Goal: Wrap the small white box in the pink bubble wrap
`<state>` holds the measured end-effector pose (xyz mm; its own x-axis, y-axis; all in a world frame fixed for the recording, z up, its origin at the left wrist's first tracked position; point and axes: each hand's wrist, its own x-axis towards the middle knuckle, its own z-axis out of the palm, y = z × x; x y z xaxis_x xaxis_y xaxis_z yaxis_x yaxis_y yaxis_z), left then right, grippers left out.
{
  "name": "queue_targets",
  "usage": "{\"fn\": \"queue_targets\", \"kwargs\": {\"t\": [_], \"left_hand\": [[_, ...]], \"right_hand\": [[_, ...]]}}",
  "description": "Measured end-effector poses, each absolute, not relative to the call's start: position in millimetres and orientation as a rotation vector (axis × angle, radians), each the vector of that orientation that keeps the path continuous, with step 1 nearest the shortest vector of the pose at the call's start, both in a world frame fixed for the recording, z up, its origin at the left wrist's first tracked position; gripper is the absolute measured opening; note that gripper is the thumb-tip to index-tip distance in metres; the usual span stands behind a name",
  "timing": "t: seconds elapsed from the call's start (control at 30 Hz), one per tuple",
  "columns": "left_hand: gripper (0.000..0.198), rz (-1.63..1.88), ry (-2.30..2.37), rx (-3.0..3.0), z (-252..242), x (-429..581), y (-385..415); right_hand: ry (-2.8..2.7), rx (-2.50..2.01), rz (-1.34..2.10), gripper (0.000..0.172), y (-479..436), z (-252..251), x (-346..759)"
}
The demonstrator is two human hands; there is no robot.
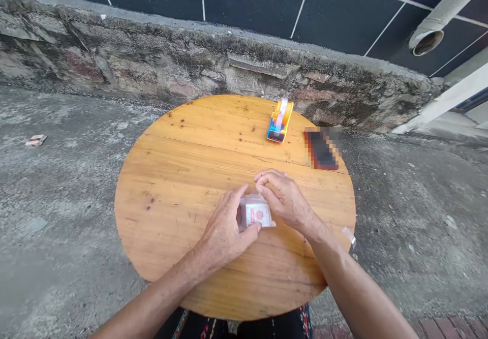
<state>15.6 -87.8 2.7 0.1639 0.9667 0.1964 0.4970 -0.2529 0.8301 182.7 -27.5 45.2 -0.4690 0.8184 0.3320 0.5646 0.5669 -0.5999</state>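
A small packet in clear plastic point(256, 213), with a white face and red print, rests on the round wooden table point(171, 176). My left hand point(229, 222) is curled around its left side, the thumb pressing on the lower front edge and the fingers at the far edge. At the packet's upper right corner, my right hand point(282, 196) has thumb and forefinger pinched together. Something thin and see-through may lie between those fingertips, but I cannot make it out.
A blue and yellow tape dispenser point(280, 121) stands at the table's far side. Right of it lies a blurred dark, red-edged flat object point(322, 149). A clear strip point(348, 236) hangs at the right edge. Behind runs a stone wall point(171, 64).
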Motion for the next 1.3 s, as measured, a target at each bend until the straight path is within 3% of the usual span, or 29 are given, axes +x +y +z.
{"fn": "queue_targets", "kwargs": {"t": [0.5, 0.7, 1.3], "left_hand": [[0.087, 0.999, 1.306, 1.879, -3.3, 13.3, -93.5], [0.112, 0.906, 1.219, 1.789, -1.6, 3.9, -93.1], [0.097, 0.903, 1.361, 2.131, -19.9, 3.8, -125.0]], "right_hand": [[-2.053, -1.099, 0.558, 0.011, -30.6, 71.6, 186.5], [-2.009, -1.092, 0.524, 0.011, -24.2, 77.2, 189.7], [-1.952, -1.179, 0.504, 0.012, 15.0, 83.1, 201.8]]}}
